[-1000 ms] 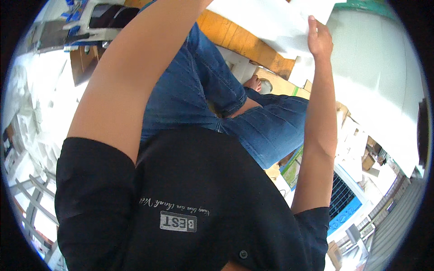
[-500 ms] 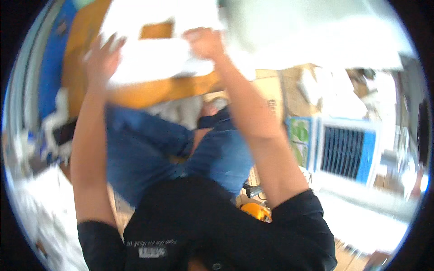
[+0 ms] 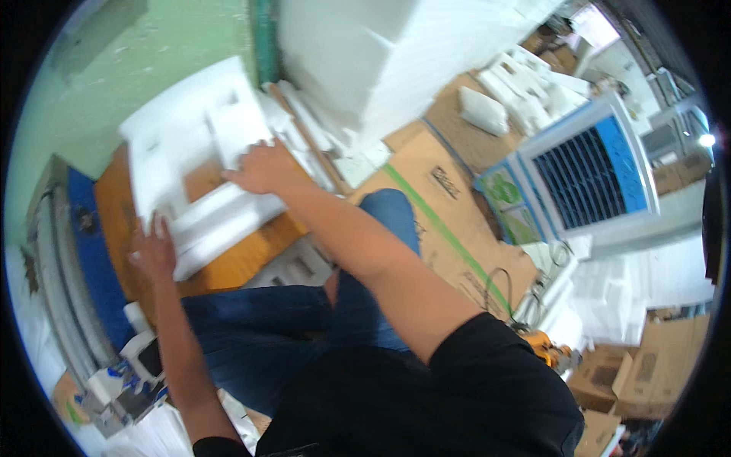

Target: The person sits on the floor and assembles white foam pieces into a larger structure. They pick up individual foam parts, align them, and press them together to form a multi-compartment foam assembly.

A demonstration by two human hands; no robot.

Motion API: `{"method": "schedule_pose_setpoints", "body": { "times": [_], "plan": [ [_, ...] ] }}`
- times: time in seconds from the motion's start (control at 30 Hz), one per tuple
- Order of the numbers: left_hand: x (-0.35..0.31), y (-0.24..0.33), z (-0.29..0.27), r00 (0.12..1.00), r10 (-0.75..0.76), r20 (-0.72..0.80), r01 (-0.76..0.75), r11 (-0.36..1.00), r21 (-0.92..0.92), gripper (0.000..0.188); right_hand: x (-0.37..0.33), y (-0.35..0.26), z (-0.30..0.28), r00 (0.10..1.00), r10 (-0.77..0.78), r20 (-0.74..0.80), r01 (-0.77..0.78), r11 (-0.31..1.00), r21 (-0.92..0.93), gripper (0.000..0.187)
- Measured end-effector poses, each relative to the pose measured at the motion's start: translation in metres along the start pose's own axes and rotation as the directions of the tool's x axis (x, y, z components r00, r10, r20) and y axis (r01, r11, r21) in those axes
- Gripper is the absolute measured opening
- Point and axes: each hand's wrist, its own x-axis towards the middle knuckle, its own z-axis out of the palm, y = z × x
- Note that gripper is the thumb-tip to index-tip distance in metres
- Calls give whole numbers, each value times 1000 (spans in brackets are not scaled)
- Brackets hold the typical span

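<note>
A: Where is the white foam piece (image 3: 164,164) sitting?

B: It's lying on the orange-brown tabletop (image 3: 251,255), covering the middle and hiding the far edge. Bare wood is showing along the near edge, by the left edge and through the foam's square opening.

A: And the hands?

B: The left hand (image 3: 154,255) is touching the foam's left side toward the near edge, its grip open, fingers pointing away from the body. The right hand (image 3: 263,167) is resting on the foam's right side, fingers bending over it; blur is keeping me from telling whether that grip is closing on it.

A: What's surrounding the tabletop?

B: A blue panel (image 3: 87,221) is running beside its left edge, with grey tubes (image 3: 72,244) lying farther out. A pale green wall (image 3: 175,46) is rising beyond the far edge, and a big white block (image 3: 343,46) is standing beyond the far right.

A: Farther right?

B: Cardboard (image 3: 457,244) with a green stripe is lying beyond the right edge. Past it, a white and blue unit (image 3: 586,179) is showing its dark grille, and an orange tool (image 3: 542,346) is lying nearer the body.
</note>
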Motion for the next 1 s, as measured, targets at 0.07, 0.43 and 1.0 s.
{"method": "schedule_pose_setpoints", "body": {
  "times": [0.07,0.43,1.0],
  "plan": [
    [-6,6,-27,992,44,121,-61,988,144,48,-1,1,5,998,-37,-53,38,999,29,68],
    [-16,19,-47,999,-38,35,48,924,-380,56,-5,38,10,772,-143,-619,430,835,344,34],
    [-2,9,-36,954,34,299,58,954,-294,69,-129,208,167,558,828,63,-576,331,748,59]
  ]
}}
